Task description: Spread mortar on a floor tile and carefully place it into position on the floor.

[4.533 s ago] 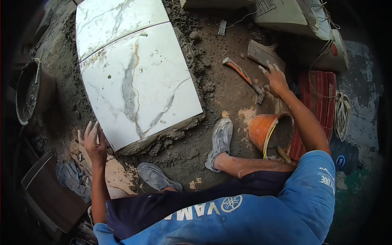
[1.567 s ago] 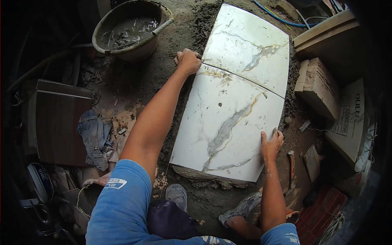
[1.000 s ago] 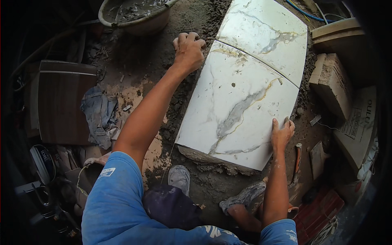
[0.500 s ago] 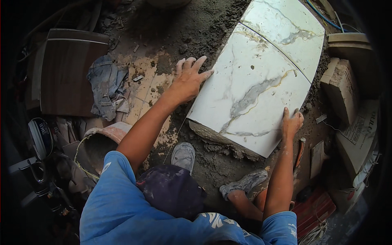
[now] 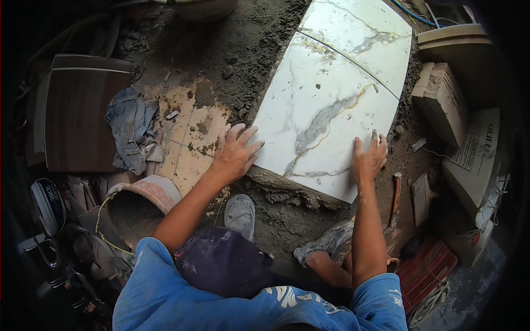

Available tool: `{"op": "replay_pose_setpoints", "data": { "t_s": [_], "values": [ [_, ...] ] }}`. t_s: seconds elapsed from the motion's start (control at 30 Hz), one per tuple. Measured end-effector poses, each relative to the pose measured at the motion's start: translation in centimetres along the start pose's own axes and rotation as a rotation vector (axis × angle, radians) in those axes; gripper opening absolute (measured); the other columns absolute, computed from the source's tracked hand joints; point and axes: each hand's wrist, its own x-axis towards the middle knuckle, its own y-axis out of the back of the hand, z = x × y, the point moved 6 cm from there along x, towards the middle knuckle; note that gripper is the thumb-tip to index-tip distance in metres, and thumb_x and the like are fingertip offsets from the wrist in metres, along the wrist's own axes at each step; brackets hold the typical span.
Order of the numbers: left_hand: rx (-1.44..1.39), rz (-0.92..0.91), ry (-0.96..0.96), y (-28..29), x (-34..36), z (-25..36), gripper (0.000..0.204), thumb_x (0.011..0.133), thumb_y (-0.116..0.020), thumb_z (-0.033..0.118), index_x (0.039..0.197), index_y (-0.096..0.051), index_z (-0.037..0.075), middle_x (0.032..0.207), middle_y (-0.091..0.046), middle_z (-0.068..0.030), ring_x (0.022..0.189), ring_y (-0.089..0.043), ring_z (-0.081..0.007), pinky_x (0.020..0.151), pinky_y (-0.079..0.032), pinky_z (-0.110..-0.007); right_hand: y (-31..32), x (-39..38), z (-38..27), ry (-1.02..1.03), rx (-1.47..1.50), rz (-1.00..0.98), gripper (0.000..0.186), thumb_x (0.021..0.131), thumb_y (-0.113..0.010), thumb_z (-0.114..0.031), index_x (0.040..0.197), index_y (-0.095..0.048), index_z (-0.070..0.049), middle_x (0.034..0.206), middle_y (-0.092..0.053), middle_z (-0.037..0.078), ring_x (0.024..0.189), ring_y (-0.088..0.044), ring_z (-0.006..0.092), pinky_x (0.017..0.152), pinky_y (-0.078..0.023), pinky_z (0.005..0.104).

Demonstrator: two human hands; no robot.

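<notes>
A large white marble-look tile [image 5: 320, 118] with grey and gold veins lies on a bed of wet grey mortar [image 5: 287, 207]. My left hand [image 5: 234, 154] rests flat with fingers spread on the tile's near left corner and edge. Flat on the tile's near right part, close to its right edge, lies my right hand [image 5: 369, 159]. A second matching tile [image 5: 364, 38] lies beyond it, joined along a thin seam. Both hands hold nothing.
A brown board [image 5: 77, 118] and a grey rag [image 5: 132, 132] lie left. An orange bucket [image 5: 141, 207] sits near my left knee. A hammer [image 5: 395, 193], brick pieces [image 5: 441, 102], cardboard boxes [image 5: 475, 160] and a red crate [image 5: 428, 270] crowd the right. My grey shoes [image 5: 240, 215] rest on the mortar.
My left hand slid from the tile's far left corner down to its near left corner. The right hand stayed on the near right part. The view shifted closer over the tile.
</notes>
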Motion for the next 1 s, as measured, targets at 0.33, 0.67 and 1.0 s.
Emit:
{"op": "replay_pose_setpoints", "data": {
  "t_s": [0.33, 0.67, 1.0],
  "values": [
    [0.11, -0.038, -0.095, -1.4, 1.0, 2.2, 0.052, 0.07, -0.083, 0.026, 0.12, -0.068, 0.019, 0.134, -0.055, -0.0045, 0.131, -0.041, -0.0306, 0.109, -0.024, -0.057, -1.8, -0.5, 0.8, -0.103, 0.082, -0.006, 0.066, 0.091, -0.063, -0.049, 0.141, -0.051, -0.007, 0.147, -0.039, 0.018, 0.137, -0.035, 0.0359, 0.112, -0.028, 0.0515],
    [0.11, -0.118, -0.235, 0.2, 14.0, 3.8, 0.065, 0.067, -0.086, 0.031, 0.124, -0.062, 0.012, 0.139, -0.05, -0.0133, 0.133, -0.043, -0.0321, 0.116, -0.024, -0.054, -2.3, 0.7, 1.0, 0.051, 0.134, 0.155, 0.063, 0.086, -0.069, -0.046, 0.135, -0.057, -0.008, 0.144, -0.042, 0.017, 0.134, -0.037, 0.0351, 0.106, -0.034, 0.0504],
    [0.349, -0.289, -0.089, -1.4, 31.8, 4.3, 0.117, 0.062, -0.086, 0.053, 0.15, -0.032, -0.002, 0.158, -0.03, -0.0173, 0.148, -0.026, -0.0314, 0.122, -0.019, -0.047, -2.0, 9.8, 2.6, 0.084, 0.221, 0.188, 0.063, 0.089, -0.068, -0.041, 0.136, -0.054, -0.002, 0.147, -0.043, 0.015, 0.137, -0.035, 0.0344, 0.107, -0.03, 0.0525]
  ]
}}
